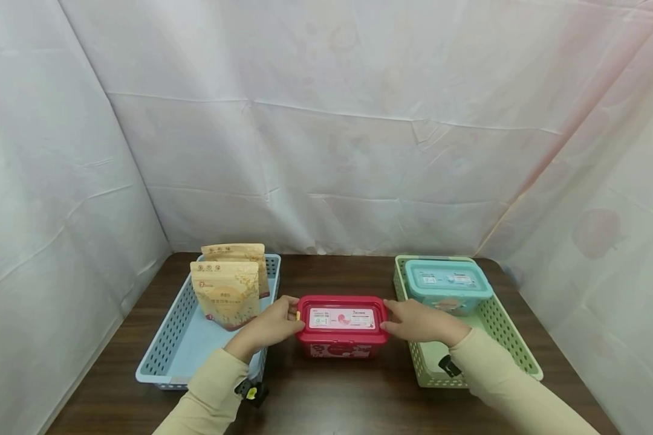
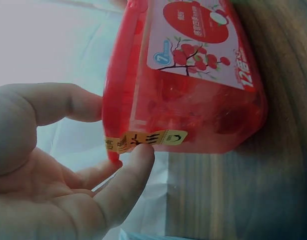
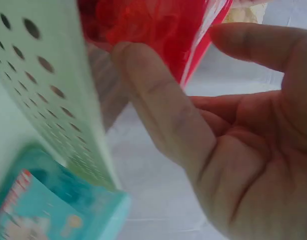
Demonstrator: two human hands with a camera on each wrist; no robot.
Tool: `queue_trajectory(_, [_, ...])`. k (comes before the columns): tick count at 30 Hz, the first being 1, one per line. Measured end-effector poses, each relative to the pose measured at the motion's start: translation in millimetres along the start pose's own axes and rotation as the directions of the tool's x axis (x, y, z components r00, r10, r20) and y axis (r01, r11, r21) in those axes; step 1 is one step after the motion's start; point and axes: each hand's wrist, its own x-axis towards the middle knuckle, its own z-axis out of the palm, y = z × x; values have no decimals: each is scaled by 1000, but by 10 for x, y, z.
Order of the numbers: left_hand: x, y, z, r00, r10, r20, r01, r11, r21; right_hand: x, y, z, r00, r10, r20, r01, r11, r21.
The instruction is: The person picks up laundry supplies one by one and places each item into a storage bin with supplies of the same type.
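Observation:
A red lidded plastic box [image 1: 341, 326] with a white label on its lid is at the middle of the table, between two baskets. My left hand [image 1: 272, 323] grips its left end, thumb and fingers at the lid's rim. In the left wrist view, a finger touches the yellow sticker [image 2: 148, 138] on that end of the box. At the opposite end, my right hand [image 1: 421, 322] holds the rim between thumb and fingers. The right wrist view shows those fingers [image 3: 158, 95] against the red side wall. Whether the box touches the table cannot be told.
On the left, a blue basket [image 1: 165, 347] holds two yellow pouches [image 1: 225, 293] standing upright. To the right, a green basket [image 1: 506, 326] holds a turquoise lidded box [image 1: 448, 284] at its far end. The dark wooden table [image 1: 326, 393] is bordered by white cloth walls [image 1: 326, 151].

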Motion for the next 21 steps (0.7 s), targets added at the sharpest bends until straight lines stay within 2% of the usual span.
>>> queue_trajectory(2, [1,-23,1,1000,-20,-4,20,1000,-19,4,47,6,1000,9,14,-11,991,136])
queue_trajectory(4, [-4,-55,0,999,-49,-10,49,998,-25,4,92,11,999,8,31,-17,956,294])
queue_trajectory(7, [-14,-106,4,996,-93,-18,91,993,-76,8,167,33,998,-9,58,-22,859,512])
queue_trajectory(9, [-23,-128,10,993,-114,-15,111,986,-128,15,211,44,997,-40,71,-11,794,608])
queue_trajectory(13, [-17,-157,20,993,-121,4,118,960,-253,39,277,76,994,-71,85,-11,700,714])
queue_trajectory(15, [-14,-163,21,993,-113,19,114,948,-296,49,304,103,994,-67,92,-24,666,745])
queue_trajectory(18, [-24,-157,16,994,-98,44,107,938,-329,62,340,158,992,-62,106,-42,638,769])
queue_trajectory(21, [-39,-145,10,995,-84,60,99,937,-335,76,355,198,991,-78,105,-31,638,769])
